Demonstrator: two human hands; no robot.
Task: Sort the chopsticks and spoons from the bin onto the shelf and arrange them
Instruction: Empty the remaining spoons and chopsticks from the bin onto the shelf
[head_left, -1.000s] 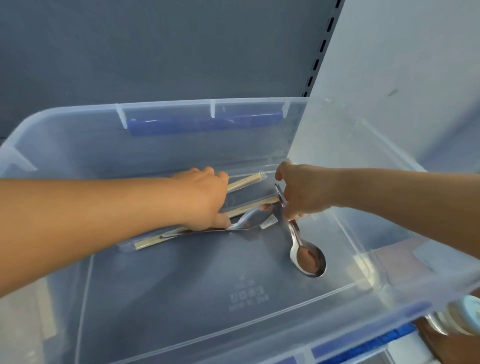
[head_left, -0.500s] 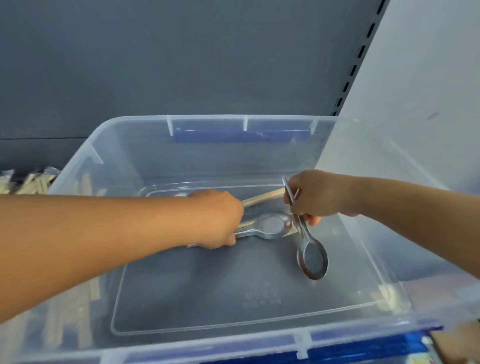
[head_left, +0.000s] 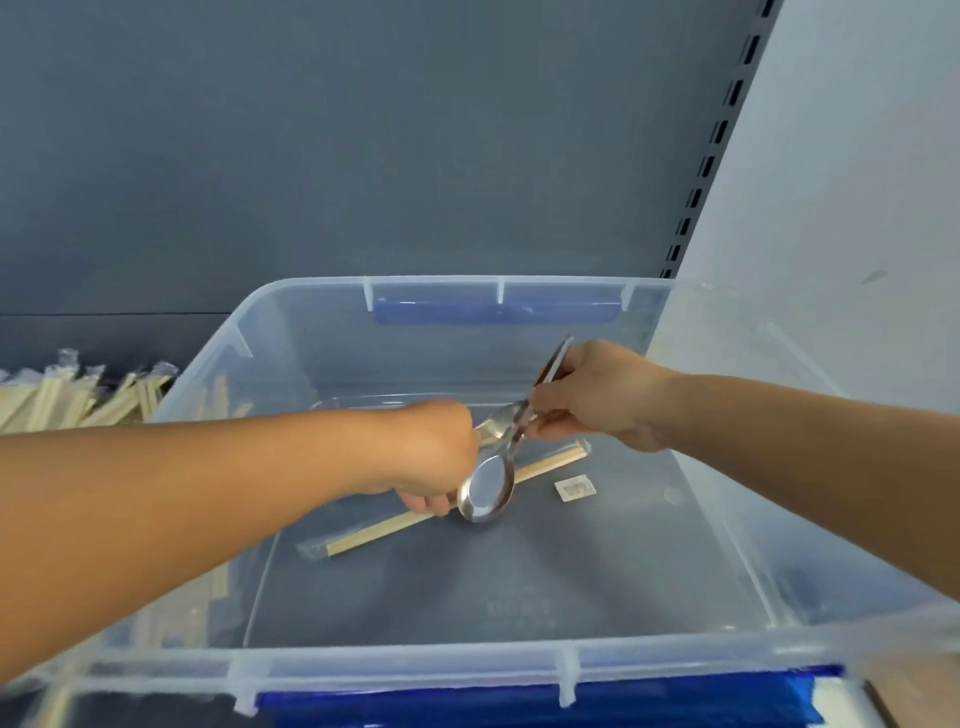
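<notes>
Clear plastic bin (head_left: 727, 525), rectangular with rounded corners and blue latch handles at the near and far rims, seen from above. The right hand (head_left: 597, 395) pinches the thin flat handle of a polished metal spoon (head_left: 485, 491); the spoon hangs tilted, its oval bowl lowest, just above the bin floor. The left hand (head_left: 436, 457), fingers curled, grips a second metal spoon (head_left: 498, 423), whose shiny bowl shows between the two hands. A pair of pale wooden chopsticks in a clear sleeve (head_left: 374, 535) lies diagonally on the smooth bin floor, passing beneath both spoons. A small white paper tag (head_left: 574, 488) lies flat near its far end. Left of the bin, a heap of wrapped chopsticks (head_left: 78, 400) rests on the shelf.
</notes>
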